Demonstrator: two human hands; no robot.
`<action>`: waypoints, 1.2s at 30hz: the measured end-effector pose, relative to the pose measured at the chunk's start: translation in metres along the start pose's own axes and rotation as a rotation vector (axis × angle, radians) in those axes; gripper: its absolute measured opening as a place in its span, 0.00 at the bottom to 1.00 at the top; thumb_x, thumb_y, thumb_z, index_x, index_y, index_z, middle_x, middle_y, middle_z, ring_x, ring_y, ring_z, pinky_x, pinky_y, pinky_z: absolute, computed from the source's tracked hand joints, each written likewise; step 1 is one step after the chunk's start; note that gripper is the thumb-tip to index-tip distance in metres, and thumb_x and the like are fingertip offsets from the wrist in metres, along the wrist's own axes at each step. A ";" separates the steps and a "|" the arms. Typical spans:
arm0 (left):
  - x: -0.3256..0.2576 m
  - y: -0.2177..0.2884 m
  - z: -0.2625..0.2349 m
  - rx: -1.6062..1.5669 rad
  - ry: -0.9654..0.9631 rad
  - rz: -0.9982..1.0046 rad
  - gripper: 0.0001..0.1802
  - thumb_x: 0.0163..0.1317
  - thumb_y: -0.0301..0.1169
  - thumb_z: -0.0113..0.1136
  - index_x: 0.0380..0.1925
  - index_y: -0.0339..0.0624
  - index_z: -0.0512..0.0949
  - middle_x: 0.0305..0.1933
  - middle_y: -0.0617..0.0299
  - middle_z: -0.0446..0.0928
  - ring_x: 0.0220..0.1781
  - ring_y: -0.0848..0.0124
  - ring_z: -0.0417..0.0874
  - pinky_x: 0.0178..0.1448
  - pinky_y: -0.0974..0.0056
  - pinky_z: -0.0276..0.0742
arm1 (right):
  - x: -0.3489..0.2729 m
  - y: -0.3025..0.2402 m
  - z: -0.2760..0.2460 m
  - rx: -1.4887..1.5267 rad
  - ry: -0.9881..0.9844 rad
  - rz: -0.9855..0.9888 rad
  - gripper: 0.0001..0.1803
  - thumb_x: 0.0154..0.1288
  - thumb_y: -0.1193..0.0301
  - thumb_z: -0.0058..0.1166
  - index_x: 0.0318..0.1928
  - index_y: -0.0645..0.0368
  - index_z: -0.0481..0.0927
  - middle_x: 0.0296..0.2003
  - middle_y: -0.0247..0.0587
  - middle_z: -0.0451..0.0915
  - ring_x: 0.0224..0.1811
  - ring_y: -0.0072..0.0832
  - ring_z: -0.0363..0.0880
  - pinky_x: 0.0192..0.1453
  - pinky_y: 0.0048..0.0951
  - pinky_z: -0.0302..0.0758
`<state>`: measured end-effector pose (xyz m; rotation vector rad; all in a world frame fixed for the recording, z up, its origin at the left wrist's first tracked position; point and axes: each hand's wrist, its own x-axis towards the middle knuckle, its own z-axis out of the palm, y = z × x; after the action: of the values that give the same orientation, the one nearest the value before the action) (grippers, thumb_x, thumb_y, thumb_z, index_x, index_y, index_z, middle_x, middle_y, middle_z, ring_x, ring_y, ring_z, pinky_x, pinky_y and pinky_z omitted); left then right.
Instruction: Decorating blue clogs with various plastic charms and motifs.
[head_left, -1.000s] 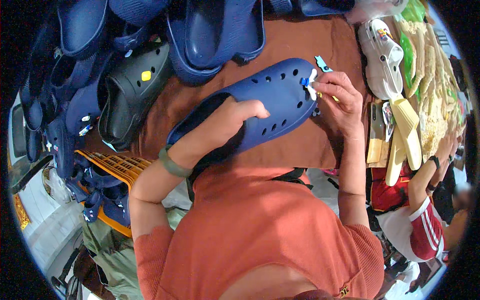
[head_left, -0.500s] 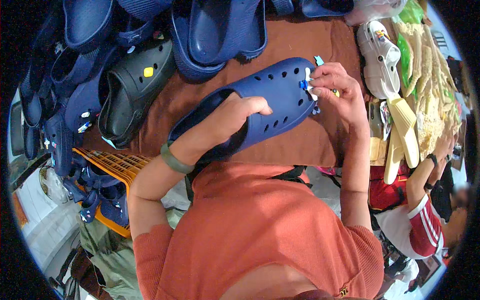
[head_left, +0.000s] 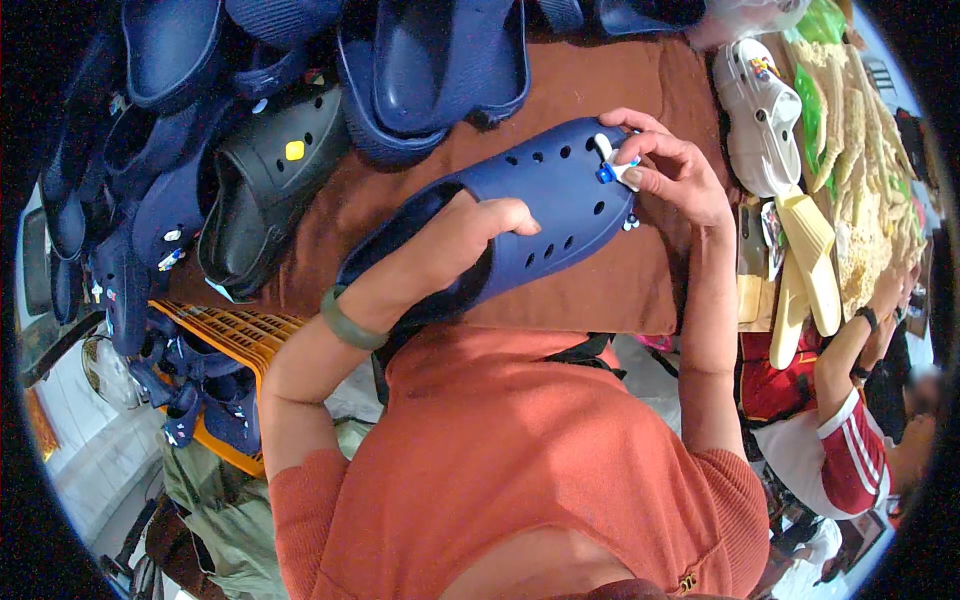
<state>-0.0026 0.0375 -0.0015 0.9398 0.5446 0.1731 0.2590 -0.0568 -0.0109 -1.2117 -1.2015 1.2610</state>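
Over the brown worktop (head_left: 650, 290), close in front of the person in the coral top (head_left: 540, 430), one navy clog (head_left: 550, 190) sits slantwise, toe pointing right. The left hand (head_left: 465, 235) grips it by the opening, thumb pressed on top, the other fingers hidden inside. Up at the toe, the right hand (head_left: 685, 180) has thumb and forefinger pinched on a white-and-blue charm (head_left: 604, 174). It's a crowded spot: a black clog (head_left: 265, 190) with a yellow badge (head_left: 294, 150) lies to the left, heaped navy footwear (head_left: 425, 70) lines the far edge, and an orange basket (head_left: 230, 330) of more clogs stands by the left arm. Past the right hand, a white clog (head_left: 755, 130) and pale yellow slippers (head_left: 812, 240) hem that side, with a co-worker's arm (head_left: 842, 360) near them.
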 end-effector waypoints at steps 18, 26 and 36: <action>-0.003 0.005 0.011 0.133 0.016 -0.050 0.24 0.49 0.30 0.54 0.48 0.33 0.75 0.45 0.58 0.79 0.46 0.69 0.79 0.54 0.65 0.74 | -0.014 0.003 0.016 -0.177 0.109 -0.003 0.25 0.55 0.73 0.64 0.53 0.56 0.72 0.54 0.40 0.71 0.59 0.28 0.66 0.65 0.31 0.61; -0.007 0.005 0.014 0.125 -0.024 0.009 0.17 0.53 0.27 0.53 0.44 0.34 0.76 0.42 0.62 0.78 0.44 0.75 0.76 0.50 0.68 0.72 | -0.019 -0.003 0.033 0.344 0.196 0.221 0.25 0.50 0.78 0.64 0.51 0.59 0.76 0.61 0.39 0.63 0.59 0.29 0.68 0.62 0.28 0.65; -0.009 -0.001 0.010 0.224 -0.029 0.094 0.12 0.54 0.29 0.52 0.35 0.34 0.78 0.36 0.62 0.78 0.39 0.75 0.76 0.47 0.67 0.72 | -0.018 -0.003 0.036 0.415 0.280 0.280 0.33 0.47 0.82 0.63 0.58 0.59 0.72 0.52 0.40 0.73 0.53 0.30 0.73 0.58 0.29 0.69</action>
<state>-0.0052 0.0261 0.0061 1.1851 0.5005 0.1853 0.2233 -0.0761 -0.0071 -1.2180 -0.5445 1.4035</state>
